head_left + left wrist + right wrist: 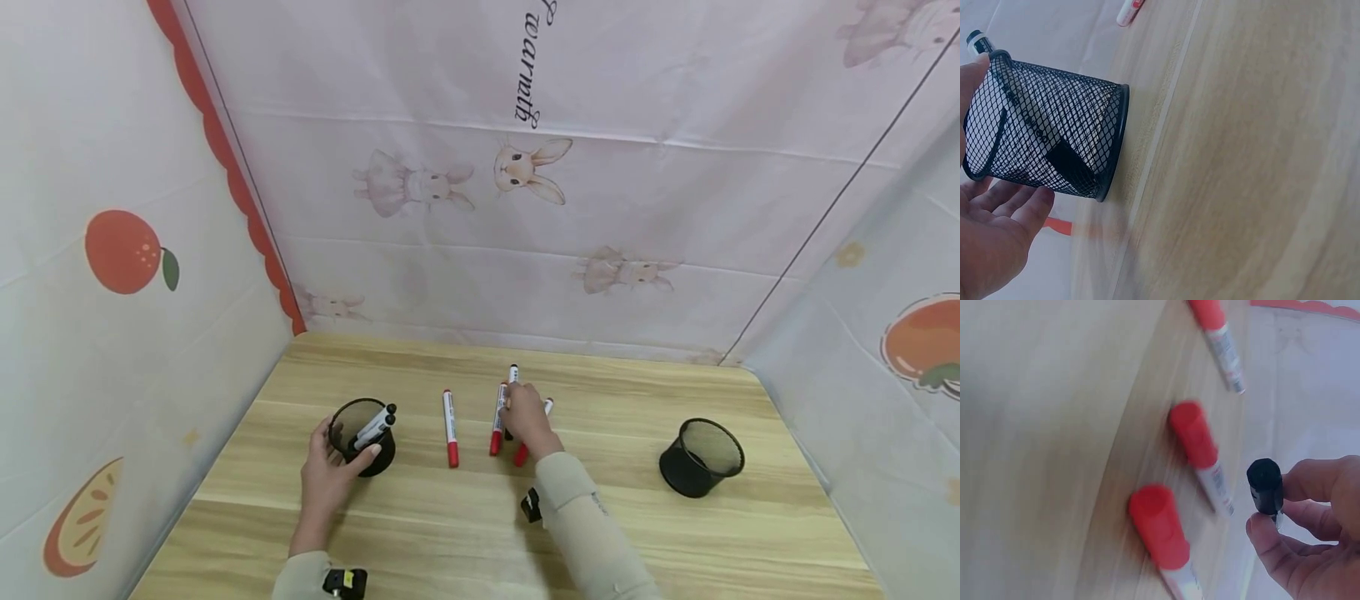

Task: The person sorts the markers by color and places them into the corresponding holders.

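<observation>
My left hand (328, 479) grips a black mesh pen cup (1060, 125) on the left side of the table, thumb at the front and fingers round the far side. Inside the cup lean black-capped whiteboard markers (373, 427). Between thumb and fingertips, my right hand (531, 419) pinches another black-capped marker (1266, 487); the right wrist view shows it raised off the tabletop. Around that hand lie three red-capped markers: one on the left (450, 427), a middle one (497, 421) and one partly hidden under the hand (522, 452).
A second black mesh pen cup (697, 462) stands on the right of the wooden table (450, 533). Printed fabric walls (465, 292) enclose the table at the back and both sides.
</observation>
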`<state>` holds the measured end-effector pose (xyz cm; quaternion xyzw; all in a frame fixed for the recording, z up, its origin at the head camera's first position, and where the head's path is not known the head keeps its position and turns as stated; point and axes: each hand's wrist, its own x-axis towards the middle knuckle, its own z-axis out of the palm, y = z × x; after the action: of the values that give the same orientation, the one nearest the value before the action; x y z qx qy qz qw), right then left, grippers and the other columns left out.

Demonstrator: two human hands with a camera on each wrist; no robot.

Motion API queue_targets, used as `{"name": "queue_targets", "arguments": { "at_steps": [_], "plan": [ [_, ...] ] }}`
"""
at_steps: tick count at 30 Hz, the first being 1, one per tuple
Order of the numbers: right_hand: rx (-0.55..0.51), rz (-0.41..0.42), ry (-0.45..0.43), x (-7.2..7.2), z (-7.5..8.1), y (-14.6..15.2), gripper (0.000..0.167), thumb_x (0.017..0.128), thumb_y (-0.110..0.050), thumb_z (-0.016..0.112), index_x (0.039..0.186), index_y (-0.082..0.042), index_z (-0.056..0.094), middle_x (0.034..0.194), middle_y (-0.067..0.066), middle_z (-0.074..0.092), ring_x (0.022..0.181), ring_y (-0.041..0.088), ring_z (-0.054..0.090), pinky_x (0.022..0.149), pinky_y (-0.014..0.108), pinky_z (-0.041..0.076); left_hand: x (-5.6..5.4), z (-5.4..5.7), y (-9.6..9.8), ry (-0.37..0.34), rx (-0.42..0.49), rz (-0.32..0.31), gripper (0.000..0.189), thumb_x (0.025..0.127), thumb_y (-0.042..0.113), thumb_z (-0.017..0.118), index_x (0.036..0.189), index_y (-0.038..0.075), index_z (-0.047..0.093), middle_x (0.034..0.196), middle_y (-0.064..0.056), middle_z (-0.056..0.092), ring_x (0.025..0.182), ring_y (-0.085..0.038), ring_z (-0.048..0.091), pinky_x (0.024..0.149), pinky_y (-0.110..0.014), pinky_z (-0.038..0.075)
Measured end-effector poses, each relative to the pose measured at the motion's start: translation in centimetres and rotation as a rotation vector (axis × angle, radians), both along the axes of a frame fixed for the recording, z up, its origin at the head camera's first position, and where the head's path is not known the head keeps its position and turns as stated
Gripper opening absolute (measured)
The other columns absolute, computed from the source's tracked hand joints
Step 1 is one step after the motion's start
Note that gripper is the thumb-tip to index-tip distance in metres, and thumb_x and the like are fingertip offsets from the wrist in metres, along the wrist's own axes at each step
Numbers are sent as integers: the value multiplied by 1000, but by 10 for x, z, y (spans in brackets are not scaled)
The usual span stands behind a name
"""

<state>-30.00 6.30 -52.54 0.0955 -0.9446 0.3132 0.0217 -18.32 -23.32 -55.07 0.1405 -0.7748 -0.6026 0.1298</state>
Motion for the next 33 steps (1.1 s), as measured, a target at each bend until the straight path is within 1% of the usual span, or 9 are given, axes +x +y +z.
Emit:
{"name": "queue_targets", "arguments": {
  "at_steps": [4,11,16,19,24,27,30,33],
  "plan": [
    [-30,-1,20,6,0,-3,26,77,-1,68,102,5,63,87,13,57,81,24,52,69,34,49,0,1,1,0,5,1,98,71,29,83,146,11,23,142,-18,36,129,-33,33,104,-44,32],
    [-81,-5,-10,14,4,-7,26,78,-3,69,103,2,61,87,10,53,75,20,50,59,28,47,0,1,1,2,-8,-1,98,71,29,82,146,8,22,142,-18,36,129,-33,33,103,-44,32],
    [-144,6,-10,20,9,-9,27,77,-2,70,102,2,62,89,11,54,75,20,49,59,28,47,0,-1,0,2,1,-2,98,71,29,82,146,9,22,142,-17,36,129,-33,33,104,-43,32],
    [-182,11,16,23,9,-11,24,75,-1,70,98,1,63,89,10,56,76,19,51,61,28,48,1,-2,0,1,-5,-2,99,71,30,82,146,10,22,142,-17,36,129,-33,33,104,-44,31],
    [-255,25,76,26,6,-14,18,71,1,70,87,-1,63,82,8,62,72,16,60,63,27,50,1,-2,0,-1,-7,-2,99,71,30,82,146,10,22,142,-17,36,129,-33,32,104,-44,31],
    [-319,39,63,28,6,-16,16,72,3,69,85,-1,63,80,7,63,70,16,61,60,27,51,2,-2,0,1,1,-6,99,71,30,82,147,10,21,142,-17,36,129,-32,32,104,-44,31],
    [-383,44,12,31,6,-19,16,74,3,67,88,-1,61,84,6,60,71,16,59,60,26,52,2,-1,0,3,2,-13,99,72,31,82,147,10,21,143,-17,35,130,-33,31,104,-44,31],
    [-440,42,-26,34,6,-22,20,76,5,67,92,-2,59,89,7,58,75,17,60,61,25,53,2,-1,-1,2,-6,-21,99,72,32,81,147,9,20,143,-18,34,130,-33,31,104,-44,31]
  ]
}}
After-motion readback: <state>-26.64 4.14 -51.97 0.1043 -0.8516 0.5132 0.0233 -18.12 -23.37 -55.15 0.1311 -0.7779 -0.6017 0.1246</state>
